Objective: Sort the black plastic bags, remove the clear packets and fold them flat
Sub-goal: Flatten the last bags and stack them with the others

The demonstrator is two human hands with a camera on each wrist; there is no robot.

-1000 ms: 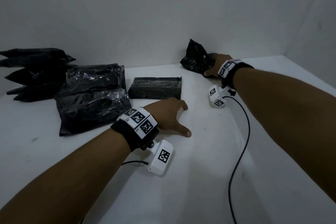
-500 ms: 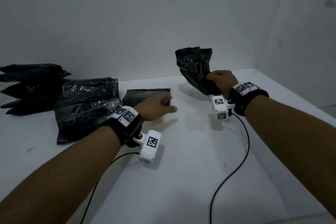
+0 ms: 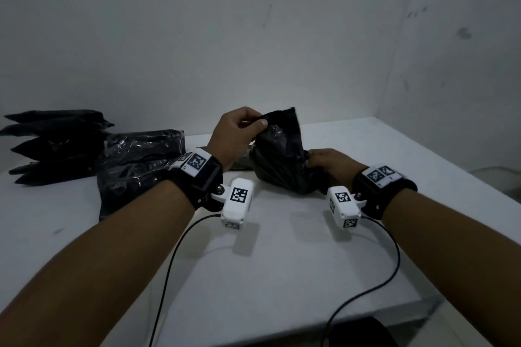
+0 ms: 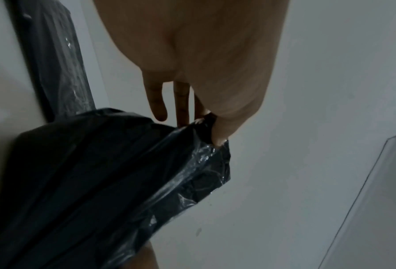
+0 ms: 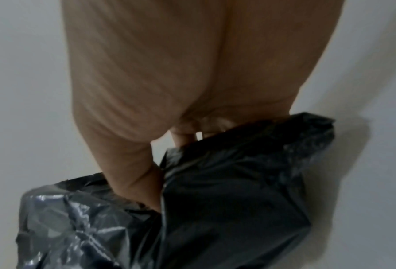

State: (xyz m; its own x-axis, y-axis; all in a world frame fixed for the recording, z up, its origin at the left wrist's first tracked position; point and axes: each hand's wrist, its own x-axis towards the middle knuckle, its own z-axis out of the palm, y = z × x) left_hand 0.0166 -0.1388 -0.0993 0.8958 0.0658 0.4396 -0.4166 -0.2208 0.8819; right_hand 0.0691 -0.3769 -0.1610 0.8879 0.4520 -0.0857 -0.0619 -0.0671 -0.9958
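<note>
While lifted a little above the white tabletop (image 3: 282, 262), held at two ends: crumpled black plastic bag with shiny clear film on it (image 3: 277, 160), near the middle of the far side. Pinched at the top edge by the left hand (image 3: 236, 135), thumb and fingers (image 3: 260, 122) narrow on a thin fold; seen also from the left wrist view, thumb tip pressing into the film. Gripped lower down by the right hand (image 3: 328, 165), fingers (image 3: 313, 159) curled into the gathered plastic, thumb sunk in a crease in the right wrist view.

Looks to be somewhere in the middle of the work. Already stacked at the far left: pile of flat folded black bags (image 3: 53, 146). Waiting just beside it: heap of black bags inside glossy clear packets (image 3: 135, 166), not yet opened as far as can be told. For the bag in hand, probably at the step of finding the clear packet's opening; pulling out and folding flat not yet done.

Plenty of bare tabletop toward the body for laying and folding. To watch: right edge and near edge of the tabletop well apart from the hands, wall close behind, two black cables (image 3: 174, 262) trailing across the front area.
</note>
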